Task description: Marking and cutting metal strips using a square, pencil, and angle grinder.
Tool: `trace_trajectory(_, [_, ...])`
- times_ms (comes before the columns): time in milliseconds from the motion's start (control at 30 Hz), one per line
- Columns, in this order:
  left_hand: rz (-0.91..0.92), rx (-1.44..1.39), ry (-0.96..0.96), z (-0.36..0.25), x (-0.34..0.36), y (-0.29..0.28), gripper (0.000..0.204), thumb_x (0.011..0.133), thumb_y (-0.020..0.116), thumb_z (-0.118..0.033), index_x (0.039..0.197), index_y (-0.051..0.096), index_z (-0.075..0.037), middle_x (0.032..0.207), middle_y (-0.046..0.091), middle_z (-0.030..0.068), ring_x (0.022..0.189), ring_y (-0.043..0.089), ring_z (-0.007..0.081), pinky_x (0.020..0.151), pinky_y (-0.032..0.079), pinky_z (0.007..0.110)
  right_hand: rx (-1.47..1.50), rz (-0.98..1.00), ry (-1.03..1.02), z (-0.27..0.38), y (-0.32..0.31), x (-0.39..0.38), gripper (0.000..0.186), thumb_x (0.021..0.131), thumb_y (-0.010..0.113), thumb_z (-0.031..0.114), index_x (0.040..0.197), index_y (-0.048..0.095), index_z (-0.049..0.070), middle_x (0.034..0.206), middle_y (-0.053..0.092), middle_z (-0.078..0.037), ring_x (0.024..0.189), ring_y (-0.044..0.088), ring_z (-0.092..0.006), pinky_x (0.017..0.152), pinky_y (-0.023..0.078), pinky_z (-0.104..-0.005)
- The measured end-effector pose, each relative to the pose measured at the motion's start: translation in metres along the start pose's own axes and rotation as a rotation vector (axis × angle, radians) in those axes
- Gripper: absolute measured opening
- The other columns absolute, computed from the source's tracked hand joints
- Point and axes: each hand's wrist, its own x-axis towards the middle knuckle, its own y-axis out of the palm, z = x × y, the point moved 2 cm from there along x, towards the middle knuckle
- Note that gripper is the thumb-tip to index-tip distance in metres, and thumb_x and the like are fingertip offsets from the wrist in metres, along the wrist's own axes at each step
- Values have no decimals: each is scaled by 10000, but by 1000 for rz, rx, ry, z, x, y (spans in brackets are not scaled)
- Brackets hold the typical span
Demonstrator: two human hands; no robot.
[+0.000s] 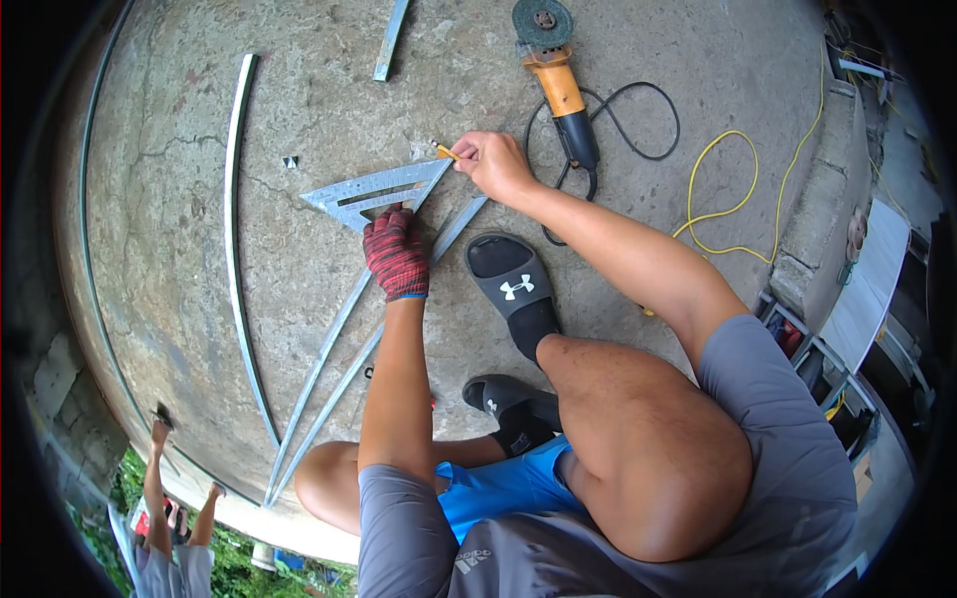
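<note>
My left hand (397,244), in a red and black knit glove, grips the lower edge of a grey metal triangular speed square (384,182). The square lies over the far part of thin metal bars (454,231) that run back toward my left knee; how it seats on them is hidden by the glove. At the square's right corner, my bare right hand (493,164) pinches a slim yellow pencil (446,151). The pencil is close to the square's edge; I cannot tell whether it touches.
An orange and black angle grinder (561,95) with a black cord lies at the far right. Another long metal bar (237,199) is on the left, a short one (391,40) farther off. A yellow cord (733,140) loops on the concrete. Another person (174,538) is at lower left.
</note>
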Motion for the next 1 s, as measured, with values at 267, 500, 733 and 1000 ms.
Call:
trace_trajectory(267, [-12, 2, -3, 2, -1, 2, 122, 808, 686, -86, 923, 706, -123, 1068, 719, 88, 933, 635, 340, 862, 504, 433, -15, 38, -61, 2, -4, 4, 189, 799, 757, 73, 976, 701, 35, 895, 729, -134, 832, 708, -298, 746, 549, -397])
trace_trajectory(500, [-21, -16, -14, 3, -1, 3, 144, 835, 665, -111, 969, 710, -132, 1031, 716, 90, 925, 627, 338, 851, 508, 437, 95, 18, -118, 33, -26, 17, 198, 834, 745, 93, 983, 654, -2, 839, 716, -125, 785, 708, -205, 705, 542, -333])
trace_trajectory(733, [1, -32, -53, -1, 1, 0, 188, 819, 655, -89, 990, 716, -136, 1017, 712, 95, 915, 625, 340, 849, 504, 437, 28, 118, -130, 45, -22, 19, 134, 868, 709, 119, 914, 671, -1, 820, 720, -123, 769, 703, -193, 712, 537, -323])
trace_trajectory(1000, [33, -32, -65, 2, 0, 3, 156, 834, 649, -102, 975, 708, -132, 1041, 718, 96, 934, 637, 340, 875, 492, 440, 9, 127, -141, 38, -14, 22, 152, 877, 704, 139, 936, 682, 1, 818, 721, -125, 777, 704, -200, 725, 538, -334])
